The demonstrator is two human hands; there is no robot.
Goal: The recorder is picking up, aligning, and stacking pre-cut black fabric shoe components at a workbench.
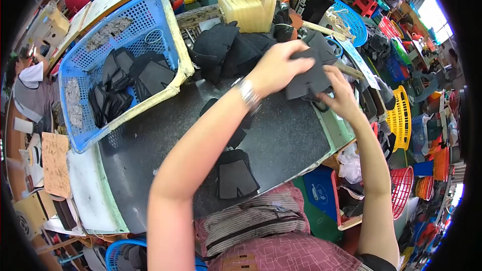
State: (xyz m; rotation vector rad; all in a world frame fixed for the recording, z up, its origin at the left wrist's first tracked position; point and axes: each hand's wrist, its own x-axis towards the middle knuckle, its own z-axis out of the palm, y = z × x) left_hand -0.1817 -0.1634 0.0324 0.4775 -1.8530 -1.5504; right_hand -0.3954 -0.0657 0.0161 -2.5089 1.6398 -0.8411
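Observation:
Over the far right of the dark tabletop [288, 143], dark grey flat cut pieces [305, 81] are gripped between my two hands. My left hand [288, 65] closes on them from the left, its thumb lying across the top. On their right edge is my right hand [340, 93], fingers and thumb pinching. Nearer my body lies a small stack of similar notched pieces [235, 178]. More dark pieces [237, 138] are partly hidden under my left forearm. A heap of black pieces [226, 45] sits beyond my left wrist.
A blue plastic basket [173, 25] with a taped rim stands at the left, holding several stacks of dark pieces. Behind the heap is a yellowish taped block [246, 10] with a pale horn-shaped arm. A yellow basket [399, 118] and a red basket [401, 190] are at the right.

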